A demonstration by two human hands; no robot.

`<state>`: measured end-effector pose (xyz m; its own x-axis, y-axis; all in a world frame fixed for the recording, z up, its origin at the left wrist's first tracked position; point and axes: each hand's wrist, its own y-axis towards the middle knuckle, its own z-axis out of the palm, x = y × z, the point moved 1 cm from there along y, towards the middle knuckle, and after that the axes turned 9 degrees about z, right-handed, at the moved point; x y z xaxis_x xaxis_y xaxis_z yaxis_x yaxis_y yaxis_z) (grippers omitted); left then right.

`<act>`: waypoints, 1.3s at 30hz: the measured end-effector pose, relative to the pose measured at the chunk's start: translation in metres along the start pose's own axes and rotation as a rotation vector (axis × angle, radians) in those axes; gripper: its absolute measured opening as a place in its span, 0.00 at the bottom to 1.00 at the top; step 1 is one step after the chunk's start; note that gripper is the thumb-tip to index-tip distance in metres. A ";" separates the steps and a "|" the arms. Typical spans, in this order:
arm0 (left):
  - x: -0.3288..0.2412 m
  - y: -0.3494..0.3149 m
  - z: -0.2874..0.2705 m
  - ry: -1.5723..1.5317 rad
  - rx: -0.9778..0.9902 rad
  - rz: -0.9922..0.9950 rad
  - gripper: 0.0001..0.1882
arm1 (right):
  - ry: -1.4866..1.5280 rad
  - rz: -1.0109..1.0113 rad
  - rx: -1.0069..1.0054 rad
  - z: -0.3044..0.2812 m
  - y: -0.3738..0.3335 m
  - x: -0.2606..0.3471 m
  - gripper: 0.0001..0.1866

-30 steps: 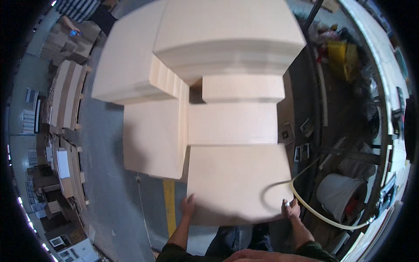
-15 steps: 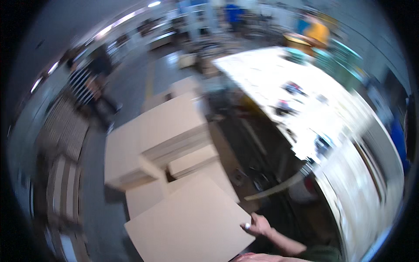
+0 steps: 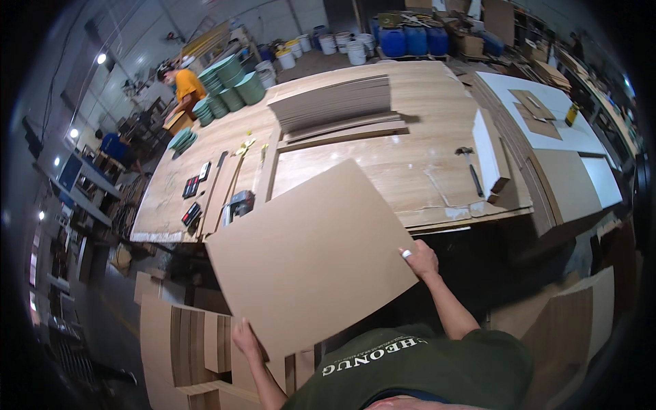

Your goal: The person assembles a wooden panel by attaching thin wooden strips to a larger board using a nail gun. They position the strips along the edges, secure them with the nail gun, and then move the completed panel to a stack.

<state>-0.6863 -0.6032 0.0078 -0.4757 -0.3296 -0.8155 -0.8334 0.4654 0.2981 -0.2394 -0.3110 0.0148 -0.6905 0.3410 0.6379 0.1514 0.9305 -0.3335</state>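
Left hand point(image 3: 246, 338) and right hand point(image 3: 420, 260) grip a brown board point(image 3: 311, 256) by opposite edges; it spans between their fingers. Looks stiff, probably fairly light, corners may chip; best held by side edges.

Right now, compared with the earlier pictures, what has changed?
The flat brown board has swung rightward, away from the stacked boards, and is now held up at the near edge of the worktable. The view has turned right too, so the stacks now appear at lower left. As a second ago, the left hand and right hand both grip the board; no new grasp or release shows.
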 end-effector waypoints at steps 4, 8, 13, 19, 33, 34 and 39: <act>-0.024 0.058 0.099 -0.025 0.345 -0.030 0.20 | 0.076 0.158 -0.121 -0.021 0.007 -0.077 0.27; -0.026 0.086 0.166 -0.040 0.528 -0.077 0.19 | 0.042 0.251 -0.203 -0.025 0.011 -0.100 0.27; -0.041 0.126 0.230 -0.144 0.613 -0.036 0.23 | 0.039 0.251 -0.240 -0.049 0.035 -0.054 0.25; -0.071 0.207 0.287 0.331 0.656 0.194 0.31 | -0.063 0.233 -0.282 -0.039 0.108 0.014 0.26; -0.053 0.224 0.357 0.366 0.671 0.542 0.41 | -0.256 0.282 -0.418 0.065 0.205 0.048 0.36; -0.054 0.225 0.358 0.328 0.664 0.523 0.42 | -0.260 0.302 -0.411 0.060 0.212 0.053 0.36; -0.063 0.222 0.359 0.219 0.657 0.470 0.39 | -0.496 -0.298 -0.791 0.049 0.322 0.164 0.34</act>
<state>-0.7406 -0.1846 -0.0529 -0.8331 -0.1019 -0.5437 -0.2331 0.9560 0.1780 -0.3384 0.0380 -0.0215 -0.9689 0.1506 0.1963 0.2279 0.8523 0.4708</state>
